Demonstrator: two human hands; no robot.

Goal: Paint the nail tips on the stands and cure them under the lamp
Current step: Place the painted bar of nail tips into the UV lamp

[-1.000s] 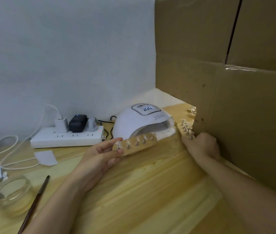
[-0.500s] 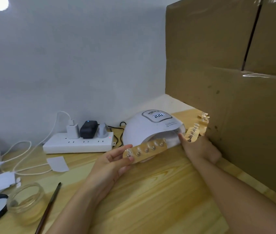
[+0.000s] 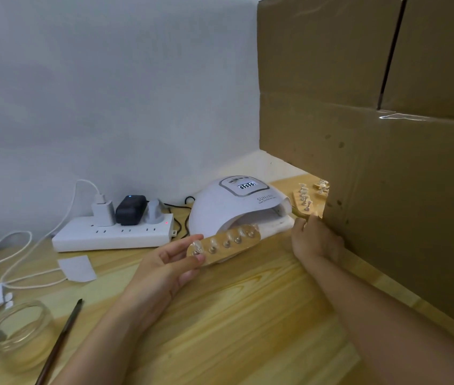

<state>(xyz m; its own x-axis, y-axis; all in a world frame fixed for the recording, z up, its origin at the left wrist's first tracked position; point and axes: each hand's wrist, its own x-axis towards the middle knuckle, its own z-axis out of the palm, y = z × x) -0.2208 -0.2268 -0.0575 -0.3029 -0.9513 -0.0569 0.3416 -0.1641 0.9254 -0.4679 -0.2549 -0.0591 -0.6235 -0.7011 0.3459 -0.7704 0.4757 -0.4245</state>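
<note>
Left hand [image 3: 164,269] pinching one end of a thin stand [image 3: 224,245] of clear nail tips at the lamp [image 3: 238,208] mouth; right hand [image 3: 316,240] gripping a second stand [image 3: 306,204]. Probably light, stiff, tips fragile: best taken by bare ends

Printed in grey on the white dome of the nail lamp [image 3: 237,207], near its right front edge: "SUN", with further characters too blurred to read and a smaller line beneath, also illegible. Lit on the lamp's display [image 3: 247,185]: three white digits, apparently "000" but too fuzzy to confirm. Nothing else legible anywhere on the cardboard, the power strip or the chargers.
</note>
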